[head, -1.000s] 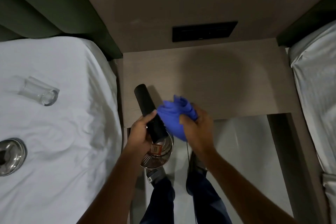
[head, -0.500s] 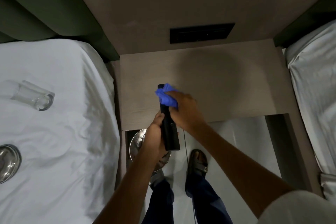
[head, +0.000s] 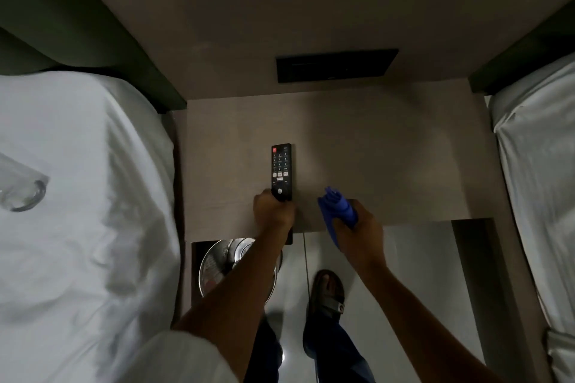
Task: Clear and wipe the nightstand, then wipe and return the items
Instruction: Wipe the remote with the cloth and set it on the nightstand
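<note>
A black TV remote (head: 281, 171) lies buttons-up over the front part of the beige nightstand (head: 389, 158), and my left hand (head: 273, 211) grips its near end. To the right, my right hand (head: 357, 227) is closed around a bunched blue cloth (head: 337, 207) at the nightstand's front edge, apart from the remote. A clear drinking glass (head: 21, 193) lies on its side on the white bed at the left.
A steel bin (head: 224, 267) stands under the nightstand's left front. A black switch panel (head: 336, 65) sits in the wall behind. White beds (head: 93, 227) flank both sides, the right one (head: 541, 180) close by. My sandalled foot (head: 326, 292) stands on the glossy floor.
The remote was turned buttons-up and brought down toward the nightstand top. My right hand drew the blue cloth off it and moved right. The view shifted, so the steel dish on the bed left the frame.
</note>
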`<act>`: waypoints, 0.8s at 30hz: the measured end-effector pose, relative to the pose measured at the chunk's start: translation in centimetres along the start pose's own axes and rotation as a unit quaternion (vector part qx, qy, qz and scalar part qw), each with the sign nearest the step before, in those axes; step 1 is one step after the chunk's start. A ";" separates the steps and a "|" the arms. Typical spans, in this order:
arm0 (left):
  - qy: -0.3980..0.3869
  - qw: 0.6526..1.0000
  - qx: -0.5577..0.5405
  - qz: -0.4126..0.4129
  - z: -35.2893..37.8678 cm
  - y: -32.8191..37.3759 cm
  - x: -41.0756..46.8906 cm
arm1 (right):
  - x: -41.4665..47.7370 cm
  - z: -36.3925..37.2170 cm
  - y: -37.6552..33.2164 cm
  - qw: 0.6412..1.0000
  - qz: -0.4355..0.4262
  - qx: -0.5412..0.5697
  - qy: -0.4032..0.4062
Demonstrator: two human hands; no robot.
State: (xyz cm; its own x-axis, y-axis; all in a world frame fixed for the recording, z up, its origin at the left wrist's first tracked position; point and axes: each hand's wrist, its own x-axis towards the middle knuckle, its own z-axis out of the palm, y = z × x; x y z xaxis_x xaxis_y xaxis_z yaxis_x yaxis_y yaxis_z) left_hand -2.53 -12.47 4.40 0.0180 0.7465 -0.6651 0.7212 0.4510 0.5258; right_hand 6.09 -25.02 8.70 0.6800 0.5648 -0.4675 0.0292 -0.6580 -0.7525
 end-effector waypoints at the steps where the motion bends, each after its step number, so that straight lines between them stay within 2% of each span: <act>1: 0.001 1.000 0.018 -0.010 0.8 0.1 0.8 | 0.7 -0.3 0.4 1.000 0.002 -0.005 -0.002; 5: -0.006 0.994 0.108 -0.002 4.1 0.6 3.0 | 3.2 -1.0 1.9 1.000 0.007 0.012 -0.009; 14: 0.082 0.977 0.193 0.027 7.1 1.0 3.6 | 4.4 -2.4 3.7 0.998 0.011 0.053 -0.008; 20: 0.082 0.978 0.187 0.040 6.7 0.2 3.1 | 4.0 -2.6 3.6 0.997 0.016 0.072 -0.010; 24: 0.140 0.976 0.145 0.086 3.7 -0.1 2.3 | 3.1 -2.1 2.1 0.996 -0.002 0.084 -0.005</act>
State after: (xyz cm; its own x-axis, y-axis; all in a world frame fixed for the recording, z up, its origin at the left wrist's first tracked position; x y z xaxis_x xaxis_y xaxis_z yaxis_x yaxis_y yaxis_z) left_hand -0.02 -12.62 0.86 -0.0050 0.9213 -0.3889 0.8903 0.1811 0.4178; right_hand 9.81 -25.71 6.70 0.6725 0.5727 -0.4687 -0.0920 -0.5637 -0.8208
